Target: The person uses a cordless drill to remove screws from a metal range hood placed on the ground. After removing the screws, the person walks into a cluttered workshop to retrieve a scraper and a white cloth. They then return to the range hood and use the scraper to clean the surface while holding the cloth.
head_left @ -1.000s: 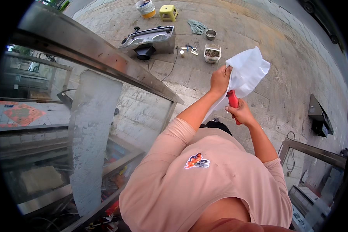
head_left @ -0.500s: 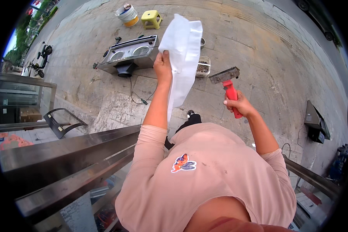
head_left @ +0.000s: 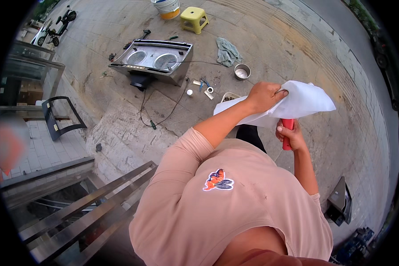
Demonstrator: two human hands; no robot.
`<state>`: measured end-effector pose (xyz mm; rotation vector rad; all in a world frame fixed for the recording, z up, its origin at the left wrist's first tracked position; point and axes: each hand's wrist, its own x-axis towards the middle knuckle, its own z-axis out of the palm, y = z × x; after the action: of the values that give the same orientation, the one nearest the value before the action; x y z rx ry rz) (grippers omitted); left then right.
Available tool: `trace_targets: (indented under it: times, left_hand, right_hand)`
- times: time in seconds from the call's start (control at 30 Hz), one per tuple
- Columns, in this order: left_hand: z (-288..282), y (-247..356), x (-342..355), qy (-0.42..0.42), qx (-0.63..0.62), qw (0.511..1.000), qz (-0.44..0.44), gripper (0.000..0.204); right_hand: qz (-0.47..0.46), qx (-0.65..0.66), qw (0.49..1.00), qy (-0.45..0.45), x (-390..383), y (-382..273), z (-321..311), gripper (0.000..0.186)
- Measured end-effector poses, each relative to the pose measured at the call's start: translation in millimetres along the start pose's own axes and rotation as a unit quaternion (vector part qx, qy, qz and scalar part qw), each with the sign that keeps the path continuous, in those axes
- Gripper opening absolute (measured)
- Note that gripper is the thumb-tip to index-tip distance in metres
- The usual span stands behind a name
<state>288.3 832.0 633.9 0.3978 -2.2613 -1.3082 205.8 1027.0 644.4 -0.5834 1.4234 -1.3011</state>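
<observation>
My left hand [head_left: 265, 96] is closed on a limp white sheet [head_left: 308, 98], held in front of me to the right; I cannot tell whether it is paper, plastic or a bag. Just below it, my right hand [head_left: 293, 134] is wrapped round the red handle of a scraper [head_left: 287, 133]. The white sheet hides the scraper's wide metal head, so whether the two touch cannot be seen. Partly covered by the sheet, a basket of small dark bits [head_left: 229, 97] stands on the ground.
A metal range hood [head_left: 181, 66] with two round grilles lies on the paving, its cord trailing. Around it are a grey rag [head_left: 227, 52], a metal bowl [head_left: 242, 72] and pliers [head_left: 204, 84]. Farther off stands a yellow stool [head_left: 194, 18]. Metal railings [head_left: 97, 195] are at my left.
My left hand has swung right and lowered the white sheet over the scraper's head. My right hand keeps its hold on the scraper. The view has turned, uncovering the rag, bowl and pliers.
</observation>
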Motion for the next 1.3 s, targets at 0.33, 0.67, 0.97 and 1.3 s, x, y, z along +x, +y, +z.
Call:
trace_targets:
  times: [0.33, 0.67, 0.97, 1.3]
  left_hand:
    - [-155, -211, 173, 0.584, 0.203, 0.759, -0.206, 0.045]
    - [-264, -264, 62, 0.744, 0.219, 0.558, -0.295, 0.042]
    - [-481, -469, 185, 0.762, 0.172, 0.551, -0.294, 0.042]
    - [-677, -630, 352, 0.748, -0.034, 0.599, -0.284, 0.049]
  right_hand:
    - [0.021, -0.038, 0.999, -0.03, 298, -138, -250, 0.022]
    - [0.045, 0.008, 0.998, -0.036, 482, -192, -252, 0.023]
    - [0.015, -0.072, 0.993, -0.087, 810, -283, -77, 0.022]
    - [-0.008, -0.058, 0.977, -0.207, 1040, -382, 123, 0.033]
